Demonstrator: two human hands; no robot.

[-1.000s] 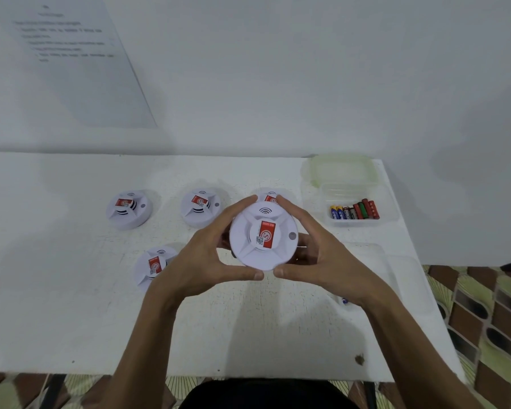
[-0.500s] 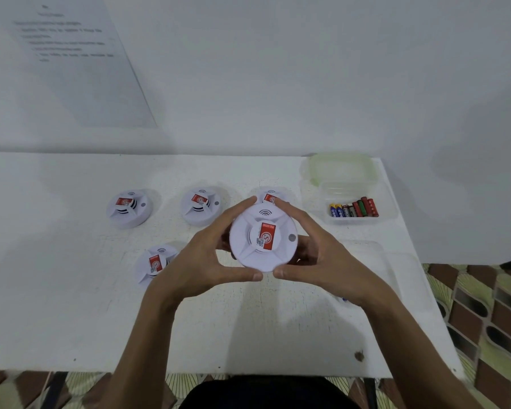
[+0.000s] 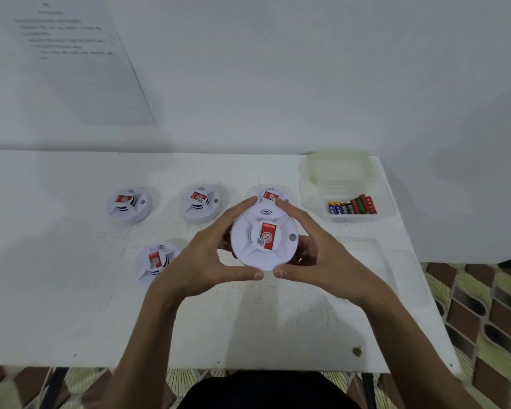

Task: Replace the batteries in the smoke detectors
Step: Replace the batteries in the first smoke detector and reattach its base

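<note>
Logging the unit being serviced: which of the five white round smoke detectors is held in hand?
The centre white round smoke detector, gripped by the left hand and right hand; the other four lie on the white table.

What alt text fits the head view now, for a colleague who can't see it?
The left hand and right hand grip a white smoke detector by its rim over the table. Four more detectors lie behind and to its left; a clear tub of batteries sits far right.
</note>
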